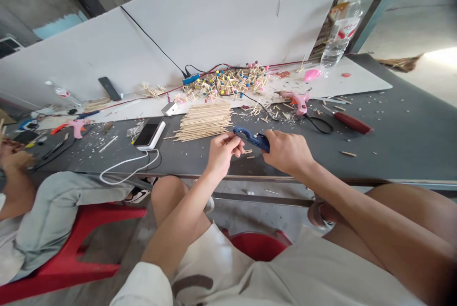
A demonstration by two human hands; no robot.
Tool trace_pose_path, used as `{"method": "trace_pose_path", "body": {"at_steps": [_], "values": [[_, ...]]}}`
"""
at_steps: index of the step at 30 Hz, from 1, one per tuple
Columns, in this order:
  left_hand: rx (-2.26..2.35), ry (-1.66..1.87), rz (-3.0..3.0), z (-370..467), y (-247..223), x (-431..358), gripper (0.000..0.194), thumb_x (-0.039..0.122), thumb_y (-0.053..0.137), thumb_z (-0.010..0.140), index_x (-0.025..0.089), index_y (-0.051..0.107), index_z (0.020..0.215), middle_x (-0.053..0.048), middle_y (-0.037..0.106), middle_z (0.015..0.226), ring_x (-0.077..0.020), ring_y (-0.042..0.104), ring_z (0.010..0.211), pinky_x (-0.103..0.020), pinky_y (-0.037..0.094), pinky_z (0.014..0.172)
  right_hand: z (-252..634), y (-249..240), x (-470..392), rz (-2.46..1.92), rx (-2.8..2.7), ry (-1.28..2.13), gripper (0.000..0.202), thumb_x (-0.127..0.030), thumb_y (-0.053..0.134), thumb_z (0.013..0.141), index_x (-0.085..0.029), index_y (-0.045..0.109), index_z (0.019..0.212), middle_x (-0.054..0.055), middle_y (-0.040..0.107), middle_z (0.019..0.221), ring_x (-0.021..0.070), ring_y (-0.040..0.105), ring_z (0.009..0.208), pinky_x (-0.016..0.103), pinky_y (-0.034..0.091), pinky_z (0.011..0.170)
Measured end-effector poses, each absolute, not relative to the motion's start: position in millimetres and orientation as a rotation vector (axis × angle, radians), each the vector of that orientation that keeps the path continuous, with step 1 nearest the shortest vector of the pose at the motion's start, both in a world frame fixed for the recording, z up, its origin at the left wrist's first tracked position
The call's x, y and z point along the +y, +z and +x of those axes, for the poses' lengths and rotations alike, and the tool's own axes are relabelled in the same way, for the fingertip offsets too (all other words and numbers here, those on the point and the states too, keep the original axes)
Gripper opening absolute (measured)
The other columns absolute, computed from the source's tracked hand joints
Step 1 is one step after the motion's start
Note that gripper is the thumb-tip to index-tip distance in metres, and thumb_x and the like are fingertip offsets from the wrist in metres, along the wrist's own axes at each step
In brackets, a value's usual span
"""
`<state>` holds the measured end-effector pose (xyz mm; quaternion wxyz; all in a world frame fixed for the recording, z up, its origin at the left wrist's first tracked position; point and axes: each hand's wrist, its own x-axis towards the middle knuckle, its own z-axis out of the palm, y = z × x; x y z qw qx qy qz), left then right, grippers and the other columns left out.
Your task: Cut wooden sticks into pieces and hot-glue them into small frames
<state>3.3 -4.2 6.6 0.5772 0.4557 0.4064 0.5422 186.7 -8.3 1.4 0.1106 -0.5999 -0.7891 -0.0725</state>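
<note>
Blue tool (254, 140) points left, long axis roughly crosswise.

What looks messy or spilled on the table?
Little stick bits lie scattered on the dark tabletop between the blue tool in the right hand and the nearer pink glue gun, messy beside the tidier stick pile.

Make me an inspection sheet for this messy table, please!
Surface: grey table, strewn with small bits.
Job's things: dark blue tool; pile of thin sticks.
Clutter: heap of sticks with coloured balls; pink glue gun near red-handled tool.
Hands: right hand grips dark blue tool; left hand at its tip, grip unclear.
Cables: white cable dips over the table's edge; black cable crosses white panel.
Surroundings: co-worker, water bottle.
</note>
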Motion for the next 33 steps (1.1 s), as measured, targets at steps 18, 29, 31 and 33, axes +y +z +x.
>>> {"method": "trace_pose_path", "body": {"at_steps": [18, 29, 31, 33], "values": [[0.954, 1.244, 1.045, -1, 5, -2, 0.017, 0.022, 0.074, 0.074, 0.011, 0.062, 0.068, -0.003, 0.060, 0.062, -0.0076, 0.055, 0.050, -0.021, 0.034, 0.046, 182, 0, -9, -1.796, -2.368, -0.184, 0.018, -0.026, 0.049, 0.083, -0.016, 0.059, 0.096, 0.011, 0.071, 0.087, 0.0256, 0.067, 0.072, 0.030, 0.023, 0.055], [0.923, 1.245, 1.030, -3, 7, 0, 0.015, 0.020, 0.073, 0.073, 0.009, 0.065, 0.066, -0.003, 0.061, 0.062, -0.0068, 0.055, 0.050, -0.019, 0.035, 0.047, 182, -5, -2, -1.771, -2.365, -0.158, 0.022, -0.031, 0.050, 0.082, -0.018, 0.060, 0.096, 0.009, 0.071, 0.086, 0.0255, 0.066, 0.070, 0.031, 0.028, 0.056], [0.915, 1.248, 1.024, -4, 7, 0, 0.015, 0.020, 0.073, 0.073, 0.009, 0.065, 0.066, -0.003, 0.061, 0.062, -0.0066, 0.056, 0.050, -0.019, 0.037, 0.047, 181, -5, -1, -1.760, -2.364, -0.144, 0.021, -0.032, 0.051, 0.082, -0.018, 0.061, 0.095, 0.009, 0.072, 0.086, 0.0253, 0.066, 0.070, 0.031, 0.028, 0.057], [0.911, 1.252, 1.003, -5, 6, 1, 0.014, 0.019, 0.073, 0.072, 0.009, 0.066, 0.067, -0.003, 0.061, 0.062, -0.0064, 0.056, 0.050, -0.019, 0.039, 0.048, 180, -4, 1, -1.752, -2.360, -0.138, 0.021, -0.032, 0.051, 0.082, -0.019, 0.061, 0.095, 0.009, 0.072, 0.086, 0.0249, 0.066, 0.069, 0.031, 0.028, 0.057]]}}
